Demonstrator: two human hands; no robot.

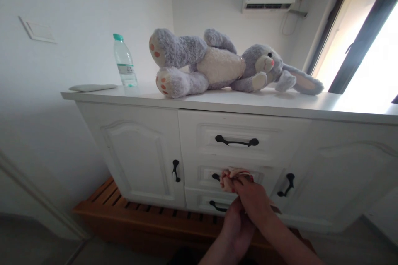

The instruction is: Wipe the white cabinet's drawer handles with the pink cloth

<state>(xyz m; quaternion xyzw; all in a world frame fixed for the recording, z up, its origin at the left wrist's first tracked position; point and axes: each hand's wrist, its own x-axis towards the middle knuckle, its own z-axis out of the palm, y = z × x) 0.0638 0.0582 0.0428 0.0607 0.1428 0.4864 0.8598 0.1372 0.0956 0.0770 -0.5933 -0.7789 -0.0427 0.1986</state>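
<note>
While both hands are together before the cabinet (139,149), the right hand (251,198) grips a bunched cloth (231,176) with no clear long axis, and the left hand (236,225) lies under it, grip unclear.

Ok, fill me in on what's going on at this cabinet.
A person stands at a white cabinet, both hands low at its middle drawers. The right hand is closed on a small bunched cloth, pink and white, held against the second drawer by its black handle. The left hand sits just beneath, against the right wrist; its grip is hidden. All drawers look shut. On top lie a grey plush rabbit, a water bottle and a flat white item.
</note>
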